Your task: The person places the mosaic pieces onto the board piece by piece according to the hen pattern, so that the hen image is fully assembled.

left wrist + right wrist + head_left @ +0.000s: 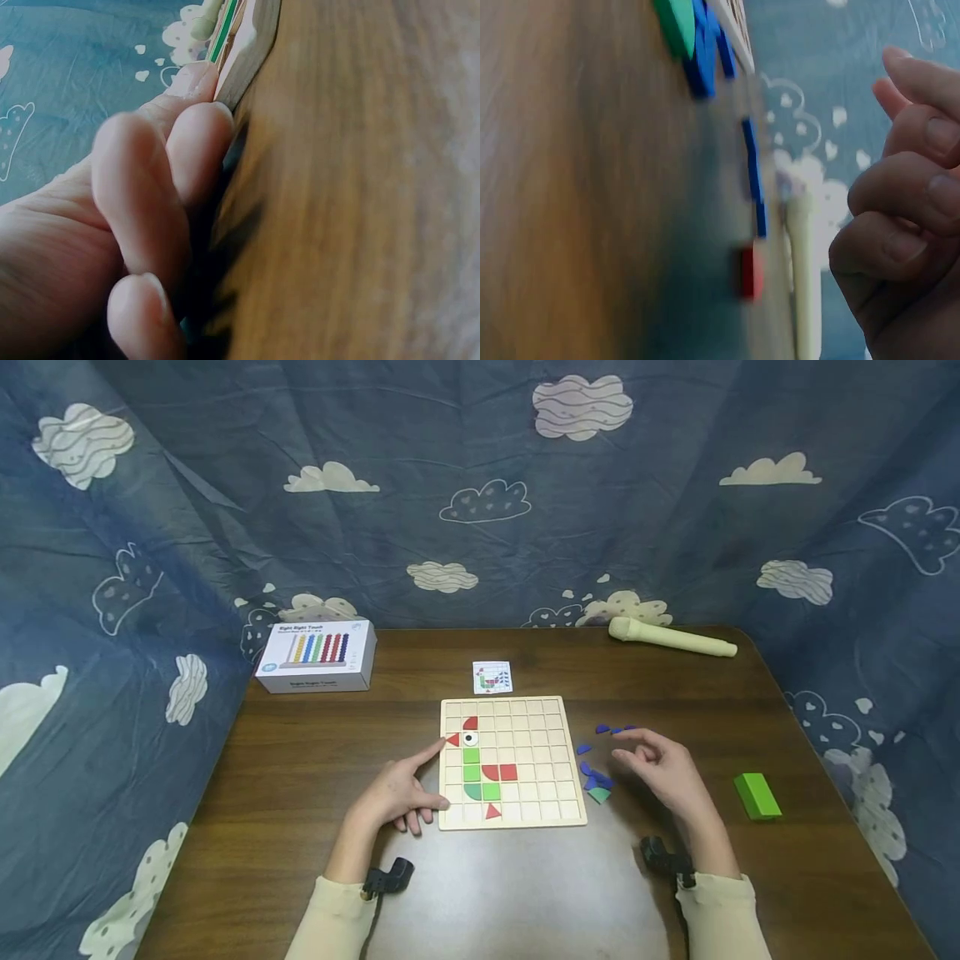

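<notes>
A pale wooden grid board (540, 752) lies at the table's middle. It carries red, green and one eye-marked piece (470, 739) in its left columns. My left hand (399, 793) rests on the table at the board's left edge. Its index finger reaches to the edge beside a red triangle (453, 740), and the other fingers (150, 195) are curled under against the board's edge (251, 45). My right hand (660, 767) hovers right of the board with loosely curled fingers (900, 202), holding nothing that I can see. Loose blue pieces (592, 774) (705, 52) and a green piece (598, 794) (676, 26) lie just left of it.
A pattern card (492, 677) lies behind the board. A white boxed abacus toy (318, 656) stands at the back left, a cream recorder (671, 637) at the back right, a green block (757, 795) at the right. A small red piece (750, 271) lies near the recorder (802, 292).
</notes>
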Demonstrator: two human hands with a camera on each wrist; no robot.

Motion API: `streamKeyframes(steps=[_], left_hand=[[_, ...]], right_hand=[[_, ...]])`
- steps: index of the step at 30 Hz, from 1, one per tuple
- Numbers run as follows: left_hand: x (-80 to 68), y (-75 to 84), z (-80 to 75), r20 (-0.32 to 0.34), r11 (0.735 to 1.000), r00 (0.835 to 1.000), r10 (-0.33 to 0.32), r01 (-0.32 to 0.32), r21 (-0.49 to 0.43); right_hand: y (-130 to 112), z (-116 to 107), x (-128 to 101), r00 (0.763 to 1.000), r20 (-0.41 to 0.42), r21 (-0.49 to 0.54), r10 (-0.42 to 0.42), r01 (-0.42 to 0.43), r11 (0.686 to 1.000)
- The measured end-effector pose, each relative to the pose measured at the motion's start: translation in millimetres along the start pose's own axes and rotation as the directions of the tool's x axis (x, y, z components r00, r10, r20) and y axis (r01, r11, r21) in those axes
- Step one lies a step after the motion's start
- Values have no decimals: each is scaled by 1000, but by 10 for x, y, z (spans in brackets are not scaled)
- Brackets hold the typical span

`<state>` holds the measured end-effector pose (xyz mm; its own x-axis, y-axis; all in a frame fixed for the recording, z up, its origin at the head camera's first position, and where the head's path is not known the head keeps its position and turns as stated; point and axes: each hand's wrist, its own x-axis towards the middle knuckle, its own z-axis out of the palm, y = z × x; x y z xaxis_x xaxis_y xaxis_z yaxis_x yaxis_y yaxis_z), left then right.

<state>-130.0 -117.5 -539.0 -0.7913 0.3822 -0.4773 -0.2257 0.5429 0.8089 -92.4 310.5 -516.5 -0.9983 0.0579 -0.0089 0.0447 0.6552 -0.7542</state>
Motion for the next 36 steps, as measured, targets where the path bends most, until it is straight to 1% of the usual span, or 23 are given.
streamKeyframes(steps=[3, 6, 9, 10, 12, 14, 19, 26, 31, 33, 36], left_hand=[[-4, 6, -9, -4, 1000, 1000, 2, -2, 9], [-2, 14, -16, -8, 1000, 1000, 4, -4, 12], [1, 21, -21, -14, 1000, 1000, 0, 0, 13], [2, 23, -23, -14, 1000, 1000, -2, 3, 13], [3, 26, -24, -14, 1000, 1000, -6, 6, 15], [3, 27, -24, -13, 1000, 1000, -8, 8, 14], [-6, 27, -24, -12, 1000, 1000, -9, 9, 15], [-9, 20, -16, -14, 1000, 1000, -16, 16, 27], [-11, 18, -4, -10, 1000, 1000, -15, 15, 26], [-16, 19, -1, -8, 1000, 1000, -14, 14, 20], [-20, 20, -6, -9, 1000, 1000, -14, 14, 15]], right_hand=[[116, -61, -57, 1000, 21, 3, 15, -16, 1000], [182, -60, -108, 993, 116, 21, 16, -18, 1000], [192, -12, -142, 972, 237, 23, 7, -13, 1000], [188, 11, -148, 964, 265, 15, 6, -11, 1000], [170, 57, -155, 955, 296, -26, -1, 9, 1000], [153, 104, -155, 955, 297, -79, -2, 27, 996], [105, 192, -133, 967, 256, -193, 5, 46, 980], [108, 192, -123, 971, 240, -243, -5, 66, 968], [145, 153, -137, 969, 248, -270, 13, 56, 961], [133, 153, -137, 972, 233, -288, 19, 51, 956], [102, 181, -128, 982, 185, -320, 20, 41, 947]])
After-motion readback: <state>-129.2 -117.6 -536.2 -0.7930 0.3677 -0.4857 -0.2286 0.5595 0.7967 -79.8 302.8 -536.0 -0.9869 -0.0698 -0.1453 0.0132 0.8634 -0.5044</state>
